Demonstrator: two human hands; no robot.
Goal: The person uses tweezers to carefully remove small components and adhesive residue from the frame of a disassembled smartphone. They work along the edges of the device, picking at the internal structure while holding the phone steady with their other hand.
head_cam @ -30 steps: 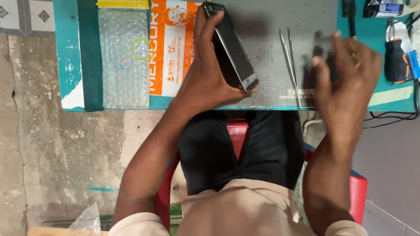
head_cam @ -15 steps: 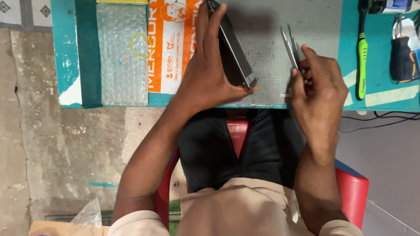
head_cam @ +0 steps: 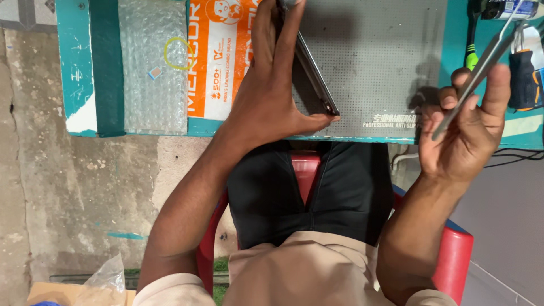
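Head view: left hand [head_cam: 272,96] grip clamps slim dark smartphone [head_cam: 310,65] on edge over grey perforated mat [head_cam: 385,62] on teal table [head_cam: 76,68]; right hand [head_cam: 464,136] grip pinches thin metal tweezers [head_cam: 473,76], raised beside mat.

It looked like a small repair workbench: a teal-painted table [head_cam: 76,68] carried a grey perforated anti-slip work mat [head_cam: 385,56], a sheet of clear bubble wrap [head_cam: 150,73] and a green-handled screwdriver [head_cam: 470,54], above a rough concrete floor [head_cam: 62,198] and a red plastic chair [head_cam: 453,255].
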